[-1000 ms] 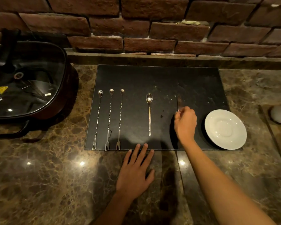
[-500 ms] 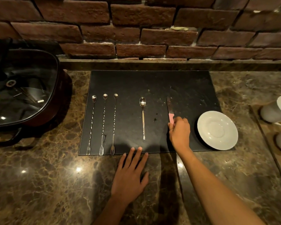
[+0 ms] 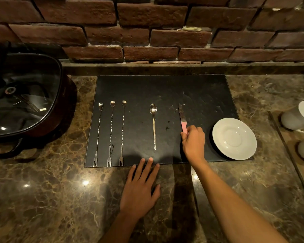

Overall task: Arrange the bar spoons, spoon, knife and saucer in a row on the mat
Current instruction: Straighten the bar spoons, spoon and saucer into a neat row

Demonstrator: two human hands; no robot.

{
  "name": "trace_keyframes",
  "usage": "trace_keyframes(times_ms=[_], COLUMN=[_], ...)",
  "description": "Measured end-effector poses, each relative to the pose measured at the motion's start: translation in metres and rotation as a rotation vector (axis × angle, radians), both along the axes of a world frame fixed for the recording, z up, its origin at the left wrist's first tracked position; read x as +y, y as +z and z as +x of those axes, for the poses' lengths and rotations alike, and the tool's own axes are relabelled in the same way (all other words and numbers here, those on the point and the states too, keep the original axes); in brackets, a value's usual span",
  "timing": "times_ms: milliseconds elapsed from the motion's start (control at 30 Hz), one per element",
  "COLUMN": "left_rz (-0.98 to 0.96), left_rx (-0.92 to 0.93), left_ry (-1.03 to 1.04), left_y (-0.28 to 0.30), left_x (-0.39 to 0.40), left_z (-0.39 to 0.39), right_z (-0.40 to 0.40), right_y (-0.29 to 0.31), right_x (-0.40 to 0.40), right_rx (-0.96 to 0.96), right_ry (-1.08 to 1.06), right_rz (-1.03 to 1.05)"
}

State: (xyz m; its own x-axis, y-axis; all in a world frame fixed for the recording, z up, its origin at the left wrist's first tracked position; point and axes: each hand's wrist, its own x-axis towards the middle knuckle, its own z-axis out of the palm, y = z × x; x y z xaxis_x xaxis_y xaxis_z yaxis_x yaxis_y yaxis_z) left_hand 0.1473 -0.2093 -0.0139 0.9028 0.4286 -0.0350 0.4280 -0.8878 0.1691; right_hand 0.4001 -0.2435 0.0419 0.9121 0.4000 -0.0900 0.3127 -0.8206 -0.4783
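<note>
Now: knife nearly placed, saucer overhanging

Knife (image 3: 182, 116) lies on mat (image 3: 165, 88), long axis front-to-back, blade pointing away, between spoon (image 3: 153, 123) and saucer (image 3: 234, 138). Right hand (image 3: 194, 143) curls on its pink handle, at the near end. Left hand (image 3: 139, 192) flat on counter (image 3: 42, 199), fingertips touching the mat edge. Three bar spoons (image 3: 111, 132) parallel at left. Saucer overlaps the mat's right corner; right hand nearer.

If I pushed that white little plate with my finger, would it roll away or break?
The saucer lies flat and right way up, so it would probably slide, not roll. Its glossy white surface looks like ceramic, so it is likely stiff and could chip if dropped. Its near edge seems to reach past the corner of the mat, so a push toward you might make it drop onto the stone countertop.
</note>
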Motion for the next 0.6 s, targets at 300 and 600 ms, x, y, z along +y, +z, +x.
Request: trace_keyframes(times_ms=[300,600], left_rz=[-0.001,-0.010], left_rx=[-0.012,-0.016], left_ry=[0.001,0.000], left_y=[-0.002,0.008], left_x=[0.000,0.000], left_z=[-0.001,0.000], right_z=[0.001,0.012], right_y=[0.003,0.043], right_x=[-0.003,-0.059], right_rx=[0.020,-0.032], right_ry=[0.019,0.014], right_rz=[0.001,0.099])
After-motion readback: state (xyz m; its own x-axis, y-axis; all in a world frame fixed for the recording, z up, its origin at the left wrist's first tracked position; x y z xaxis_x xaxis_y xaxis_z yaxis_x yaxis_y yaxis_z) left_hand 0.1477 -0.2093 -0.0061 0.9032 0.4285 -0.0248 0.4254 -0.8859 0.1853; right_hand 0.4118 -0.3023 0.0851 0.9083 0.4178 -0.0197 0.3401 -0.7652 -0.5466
